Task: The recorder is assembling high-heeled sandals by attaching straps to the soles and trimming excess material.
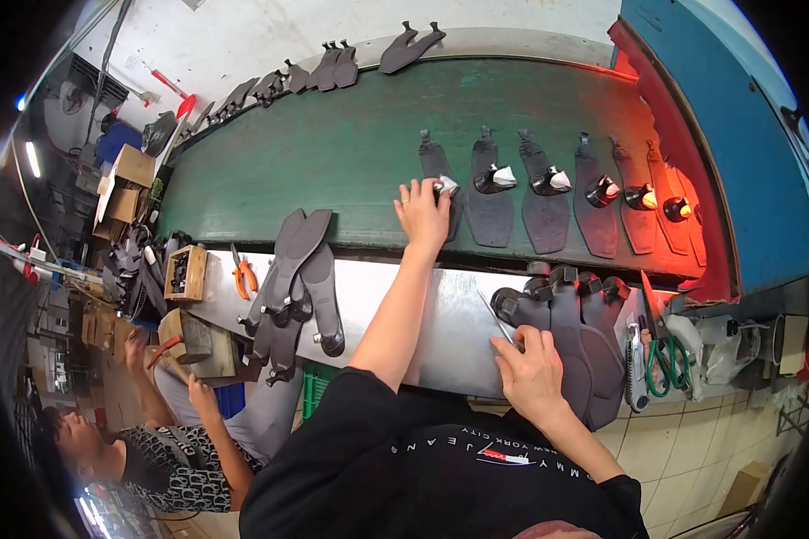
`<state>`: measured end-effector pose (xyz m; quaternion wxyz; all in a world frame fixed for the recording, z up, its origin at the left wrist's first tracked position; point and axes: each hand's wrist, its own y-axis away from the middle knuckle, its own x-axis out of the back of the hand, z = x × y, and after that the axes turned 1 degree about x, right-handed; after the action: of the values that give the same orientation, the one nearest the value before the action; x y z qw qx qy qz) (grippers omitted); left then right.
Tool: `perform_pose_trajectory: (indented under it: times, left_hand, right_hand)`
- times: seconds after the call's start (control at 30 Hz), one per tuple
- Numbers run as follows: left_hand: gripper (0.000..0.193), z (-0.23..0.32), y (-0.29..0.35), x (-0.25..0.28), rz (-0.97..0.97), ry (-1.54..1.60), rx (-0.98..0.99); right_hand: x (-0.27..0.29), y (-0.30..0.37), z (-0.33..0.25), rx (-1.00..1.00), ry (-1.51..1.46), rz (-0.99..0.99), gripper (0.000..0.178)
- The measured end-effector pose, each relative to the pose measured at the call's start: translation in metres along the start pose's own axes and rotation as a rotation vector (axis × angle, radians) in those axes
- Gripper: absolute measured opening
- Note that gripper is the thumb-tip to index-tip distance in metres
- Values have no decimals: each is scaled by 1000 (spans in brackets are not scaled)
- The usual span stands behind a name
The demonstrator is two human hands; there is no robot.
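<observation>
My left hand (422, 214) reaches over the green conveyor belt (333, 135), its fingers closed round a small black heel (448, 185) with a white end. The heel is on a flat black sole-shaped piece (434, 157), which my hand partly covers. To its right lie several similar black pieces (490, 220), each with a heel on it. My right hand (530, 370) is closed on a thin, pointed metal tool (496, 316) above the metal table (449, 323). Beside that hand are dark grey heeled soles (593, 359), heaped at the table's right.
A red-lit opening (692, 180) in a blue machine (746, 117) stands right. Scissors (665, 350) and a utility knife (636, 368) lie near the right edge. Left are heeled soles (301, 260), orange-handled pliers (243, 271) and a wooden box (186, 273). A co-worker (180, 458) holds a hammer (166, 350).
</observation>
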<state>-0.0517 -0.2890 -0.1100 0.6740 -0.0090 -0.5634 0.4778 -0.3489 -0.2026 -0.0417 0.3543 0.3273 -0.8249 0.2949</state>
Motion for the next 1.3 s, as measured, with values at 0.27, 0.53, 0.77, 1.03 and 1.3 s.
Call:
perform_pose_trajectory:
  times: [0.27,0.53,0.77,1.03,1.3]
  left_hand:
    - [25,-18,-32,42,37,526,81]
    - [24,85,75,208,-859,1529,459]
    - [20,69,123,219,-1006,1853,469]
    - [29,54,135,217,-983,1811,648]
    - [35,51,131,212,-996,1813,466]
  right_hand:
    - [17,3,-17,151,-88,217,30]
    - [43,-6,25,-21,-1804,161,50]
    - [103,4,-37,-131,-1846,342,44]
    - [89,41,-31,-110,-669,144,34]
    - [80,41,-36,-32,-566,183,50]
